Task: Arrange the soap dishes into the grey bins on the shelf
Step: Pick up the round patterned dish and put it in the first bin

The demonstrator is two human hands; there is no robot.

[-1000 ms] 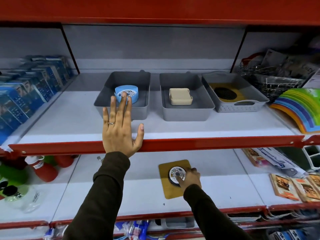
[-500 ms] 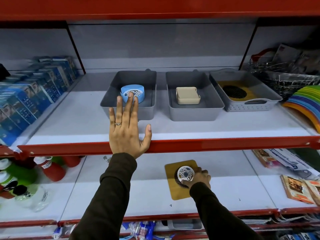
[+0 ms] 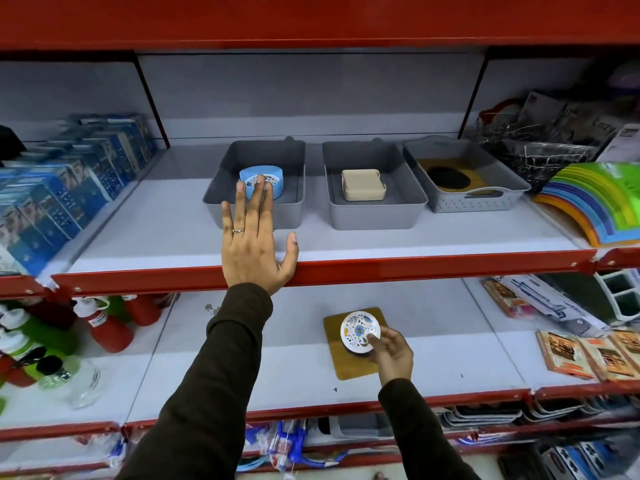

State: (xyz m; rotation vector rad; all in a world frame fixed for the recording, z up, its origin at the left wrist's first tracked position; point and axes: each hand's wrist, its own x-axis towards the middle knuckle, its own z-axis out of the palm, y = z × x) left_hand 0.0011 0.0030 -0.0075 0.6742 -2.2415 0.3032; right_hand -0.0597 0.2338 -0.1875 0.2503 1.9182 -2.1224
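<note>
Three grey bins stand side by side on the upper shelf. The left bin (image 3: pixel 291 157) holds a round blue soap dish (image 3: pixel 275 180). The middle bin (image 3: pixel 372 157) holds a beige square soap dish (image 3: pixel 362 185). The perforated right bin (image 3: pixel 460 202) holds a mustard dish with a black oval grate (image 3: pixel 446 176). My left hand (image 3: pixel 254 247) lies flat and open on the upper shelf's red edge, fingers in front of the left bin. On the lower shelf, my right hand (image 3: pixel 391 351) grips a round white floral soap dish (image 3: pixel 358 330), tilted up over a mustard square mat (image 3: pixel 353 365).
Blue boxes (image 3: pixel 69 188) fill the upper shelf's left side. Wire baskets (image 3: pixel 540 150) and a rainbow stack (image 3: pixel 602 199) sit at its right. Red and green bottles (image 3: pixel 104 327) stand at lower left, brown packets (image 3: pixel 595 355) at lower right.
My right hand has lifted and tilted the round floral dish off the mustard mat, so its patterned face shows. My left hand has stayed on the shelf edge.
</note>
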